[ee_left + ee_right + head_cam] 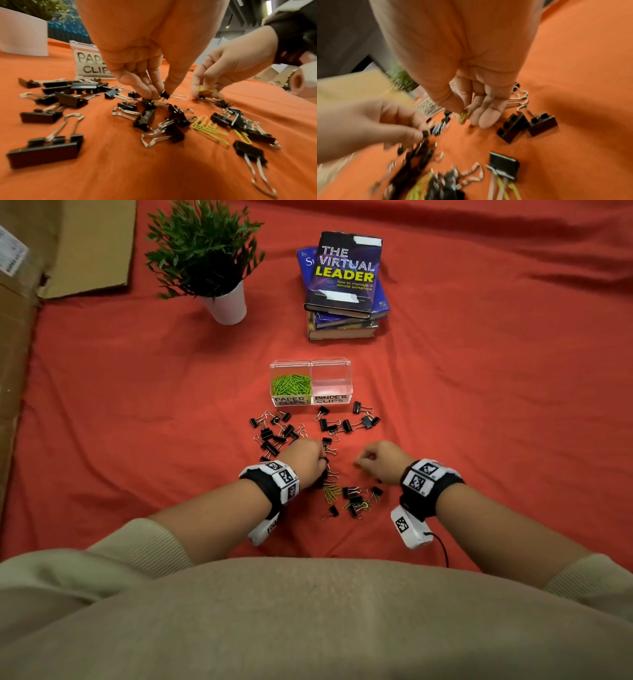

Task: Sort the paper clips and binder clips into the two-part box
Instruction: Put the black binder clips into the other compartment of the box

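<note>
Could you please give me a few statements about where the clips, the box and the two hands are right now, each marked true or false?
1. The paper clips compartment holds green clips. True.
2. The binder clips compartment is full. False: it looks empty.
3. The left hand pinches a black binder clip. True.
4. The right hand holds a black binder clip. False: it pinches yellow-green paper clips.
5. Loose clips lie behind the box. False: they lie in front of it.

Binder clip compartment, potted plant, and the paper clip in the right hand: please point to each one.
Binder clip compartment (pixel 331 386): head view, its clear bare floor.
Potted plant (pixel 228 304): head view, the white pot.
Paper clip (pixel 205 89): left wrist view, yellow-green wire pinched in the right hand (pixel 236 65).
</note>
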Demonstrator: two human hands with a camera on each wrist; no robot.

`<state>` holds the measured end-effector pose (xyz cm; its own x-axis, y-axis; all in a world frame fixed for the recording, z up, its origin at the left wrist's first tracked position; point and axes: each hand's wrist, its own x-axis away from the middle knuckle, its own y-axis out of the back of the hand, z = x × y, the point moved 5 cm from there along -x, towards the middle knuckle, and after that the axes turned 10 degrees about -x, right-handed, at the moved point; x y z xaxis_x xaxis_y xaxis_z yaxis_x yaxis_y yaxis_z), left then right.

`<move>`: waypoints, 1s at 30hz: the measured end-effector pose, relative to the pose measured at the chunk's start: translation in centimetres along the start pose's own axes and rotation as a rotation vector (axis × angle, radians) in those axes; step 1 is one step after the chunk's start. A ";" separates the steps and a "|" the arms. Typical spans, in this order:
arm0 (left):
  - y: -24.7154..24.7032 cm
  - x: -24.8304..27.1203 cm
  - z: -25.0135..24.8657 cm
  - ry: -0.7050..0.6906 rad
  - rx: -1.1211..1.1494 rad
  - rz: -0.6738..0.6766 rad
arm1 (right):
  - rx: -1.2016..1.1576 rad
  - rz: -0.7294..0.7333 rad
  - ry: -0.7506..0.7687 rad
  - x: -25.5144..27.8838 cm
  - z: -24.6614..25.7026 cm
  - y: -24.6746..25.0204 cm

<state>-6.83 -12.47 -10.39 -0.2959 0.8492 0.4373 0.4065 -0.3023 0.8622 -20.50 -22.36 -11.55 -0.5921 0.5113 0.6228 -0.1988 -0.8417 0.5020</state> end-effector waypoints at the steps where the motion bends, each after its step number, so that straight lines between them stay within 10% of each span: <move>1: 0.1 -0.1 0.2 0.012 0.033 -0.007 | -0.145 0.013 -0.042 0.0 -0.3 0.3; 6: 0.1 -0.4 0.8 0.093 0.216 -0.019 | -0.594 0.109 -0.139 0.7 -0.2 0.2; 14: 0.2 -0.6 1.4 0.169 0.336 -0.069 | 0.342 0.189 0.192 2.0 0.8 -3.5; 21: 0.9 0.0 2.4 0.239 0.313 -0.178 | 0.267 -0.083 0.165 0.7 0.4 0.0; 30: -1.5 -0.2 -0.5 0.050 -0.151 -0.059 | 0.361 0.046 0.335 1.8 2.6 -3.1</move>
<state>-7.78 -12.43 -11.65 -0.3595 0.8459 0.3940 0.2538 -0.3177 0.9136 -18.92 -18.42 -10.44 -0.8243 0.3413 0.4517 0.0817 -0.7178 0.6914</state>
